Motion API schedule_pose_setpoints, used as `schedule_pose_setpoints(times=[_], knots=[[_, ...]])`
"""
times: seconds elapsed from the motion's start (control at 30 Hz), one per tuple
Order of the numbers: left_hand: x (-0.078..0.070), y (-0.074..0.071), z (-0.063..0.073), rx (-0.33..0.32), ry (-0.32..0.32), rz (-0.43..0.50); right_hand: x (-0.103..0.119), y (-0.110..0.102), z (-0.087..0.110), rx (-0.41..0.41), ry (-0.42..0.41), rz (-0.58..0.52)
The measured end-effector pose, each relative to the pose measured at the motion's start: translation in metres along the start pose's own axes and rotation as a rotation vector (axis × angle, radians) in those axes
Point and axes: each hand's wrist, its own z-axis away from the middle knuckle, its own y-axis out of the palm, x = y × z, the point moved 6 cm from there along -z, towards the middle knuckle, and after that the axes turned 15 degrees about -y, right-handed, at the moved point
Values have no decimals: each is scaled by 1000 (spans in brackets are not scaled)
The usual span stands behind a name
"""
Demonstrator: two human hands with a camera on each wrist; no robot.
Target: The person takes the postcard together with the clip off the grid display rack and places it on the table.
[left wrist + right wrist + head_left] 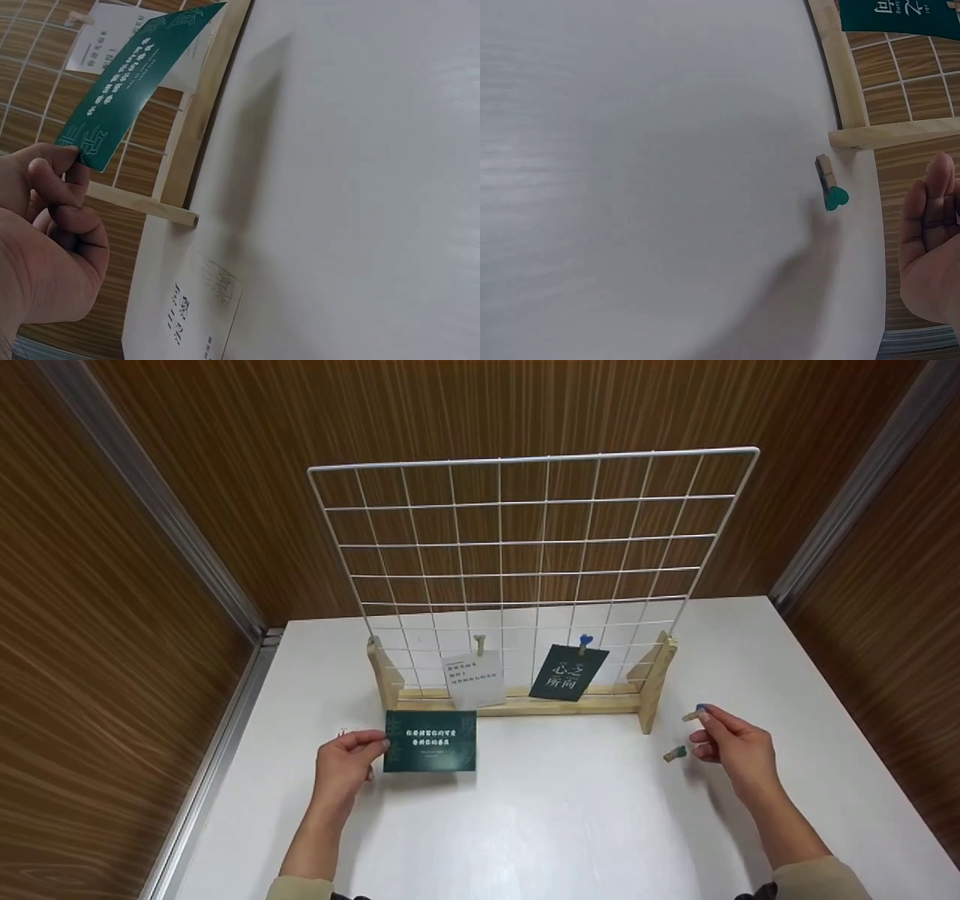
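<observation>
A dark green card with white lettering is pinched at its left edge by my left hand. It is held above the table, in front of the grid stand's left part; the left wrist view shows it slightly bent. Between thumb and fingertips, my right hand pinches a small wooden clothespin with a blue top. Close by, another wooden clothespin with a green heart lies on the table. On the white wire grid, clothespins hold a white card and a dark green card.
Wooden feet and a crossbar support the grid at the back of the white table. A white printed card lies on the table below my left hand. Wood-patterned panels enclose the back and sides.
</observation>
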Motion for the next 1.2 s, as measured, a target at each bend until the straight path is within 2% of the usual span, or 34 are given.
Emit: schedule_pose_setpoints(times=[0.47,0.7,1.2], knots=[[22,4,-5,10,-4,10,-24,1,5,4,77,46],[32,6,-8,13,-50,-21,-38,8,5,7,99,29],[42,7,-12,13,-67,-12,-52,12,3,42,150,64]])
